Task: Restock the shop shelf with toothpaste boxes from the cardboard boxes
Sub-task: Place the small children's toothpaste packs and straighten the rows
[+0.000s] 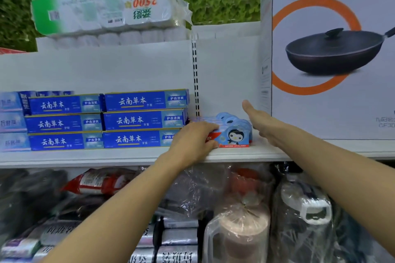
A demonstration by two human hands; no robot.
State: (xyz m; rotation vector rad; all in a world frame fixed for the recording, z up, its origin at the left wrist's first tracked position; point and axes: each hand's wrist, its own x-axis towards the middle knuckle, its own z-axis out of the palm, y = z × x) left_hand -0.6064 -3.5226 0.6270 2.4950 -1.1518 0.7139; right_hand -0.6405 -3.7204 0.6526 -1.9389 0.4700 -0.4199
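On the white shelf (128,157) stands a row of several light-blue children's toothpaste boxes (235,134) with a penguin cartoon on the front. My left hand (192,139) grips the left end of the front box, fingers curled over its top. My right hand (263,121) is flat with straight fingers, pressed against the right side of the row. Left of them, dark-blue toothpaste boxes (141,119) are stacked three high in two columns. No cardboard box is in view.
A large white frying-pan carton (333,53) stands on the shelf right of my right hand. A pack of toilet rolls (106,8) lies on top of the shelf unit. Below the shelf hang plastic-wrapped bottles (303,209) and packets (96,181).
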